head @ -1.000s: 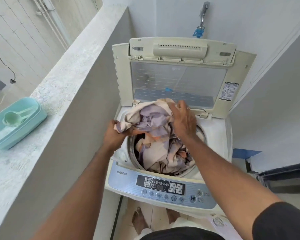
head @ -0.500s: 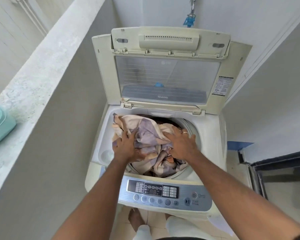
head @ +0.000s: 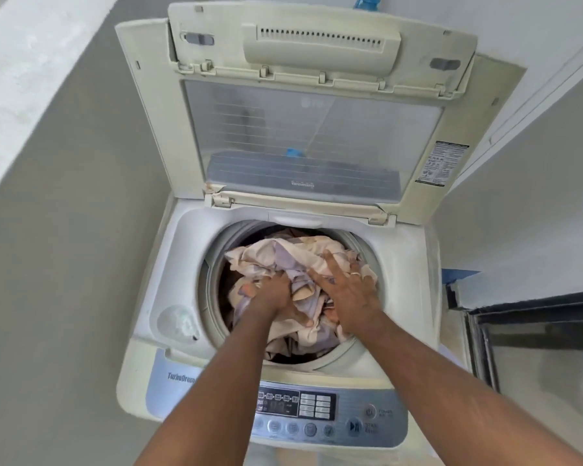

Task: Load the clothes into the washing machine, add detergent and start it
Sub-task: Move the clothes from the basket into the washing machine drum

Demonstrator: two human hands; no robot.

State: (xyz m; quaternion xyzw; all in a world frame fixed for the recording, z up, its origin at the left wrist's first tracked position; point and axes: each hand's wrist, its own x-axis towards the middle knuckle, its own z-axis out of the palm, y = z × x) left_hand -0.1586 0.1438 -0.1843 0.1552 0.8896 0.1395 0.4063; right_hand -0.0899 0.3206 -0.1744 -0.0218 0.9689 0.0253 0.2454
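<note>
Clothes (head: 283,255), a bundle of cream, lilac and peach fabric, fill the drum (head: 212,264) of the top-loading washing machine (head: 414,270) and rise about level with its round opening. We have both hands in the drum on top of the bundle. Our left hand (head: 271,292) is sunk into the cloth near the middle of the pile, its fingers buried in the folds and its thumb lying along the fabric, so we cannot tell whether it grips the cloth or only pushes on it. Our right hand (head: 347,287) lies flat on the right side of the pile, fingers spread and straight, pressing down; a ring (head: 355,273) shows on one finger. The lid (head: 317,105) stands upright behind the drum, its clear window facing us. A shallow round recess (head: 177,322) sits in the machine's top at the left of the drum. The control panel (head: 317,412) runs along the front edge under our forearms, with a dark display, a row of round buttons and a play-pause button (head: 353,426) at its right. A pale ledge (head: 24,72) runs along the left.
</note>
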